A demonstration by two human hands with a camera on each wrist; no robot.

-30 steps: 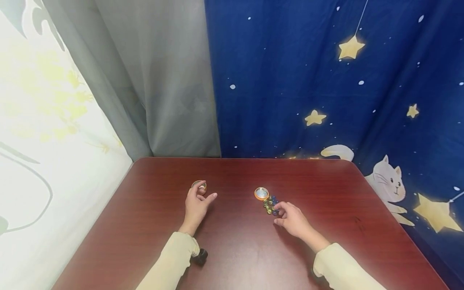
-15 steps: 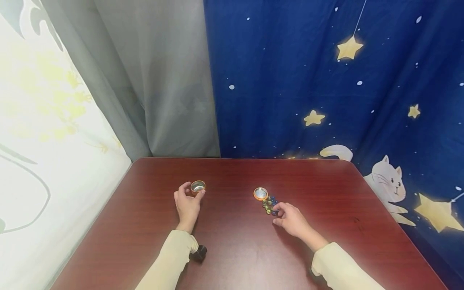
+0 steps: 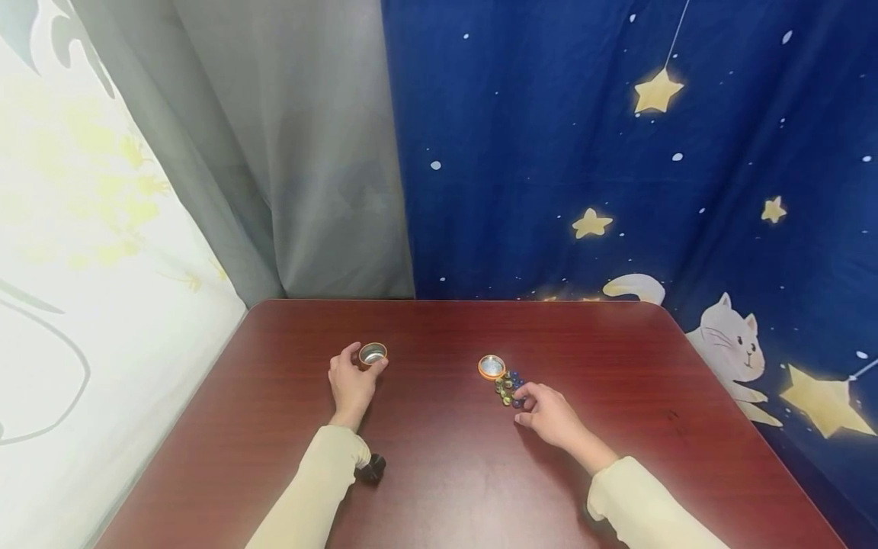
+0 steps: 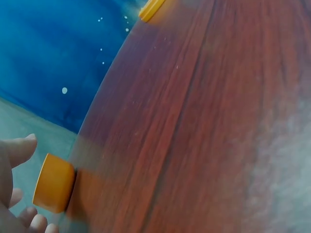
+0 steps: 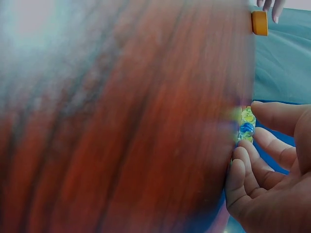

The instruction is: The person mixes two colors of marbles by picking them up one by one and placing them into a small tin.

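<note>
In the head view, my left hand (image 3: 353,389) is at the small round orange tin (image 3: 373,353), which stands upright with its mouth up. Thumb and fingers lie spread at the tin's near and left sides; a gap shows between them and the tin (image 4: 54,183) in the left wrist view. On the right, my right hand (image 3: 552,418) hovers low at a cluster of glass marbles (image 3: 506,387), yellow-green and blue. Its fingers are bent, with the thumb apart, and marbles (image 5: 247,129) show beyond the fingertips. Whether they touch is unclear.
A round orange lid (image 3: 491,367), silvery inside, lies flat against the far side of the marbles. Everything rests on a dark red wooden table (image 3: 439,457). Grey and blue starry curtains (image 3: 521,152) hang behind it. A black device (image 3: 372,469) sits at the left wrist.
My left hand has moved left and back from over the tin to its near left side, uncovering the mouth. My right hand has stayed at the marbles, which look unmoved.
</note>
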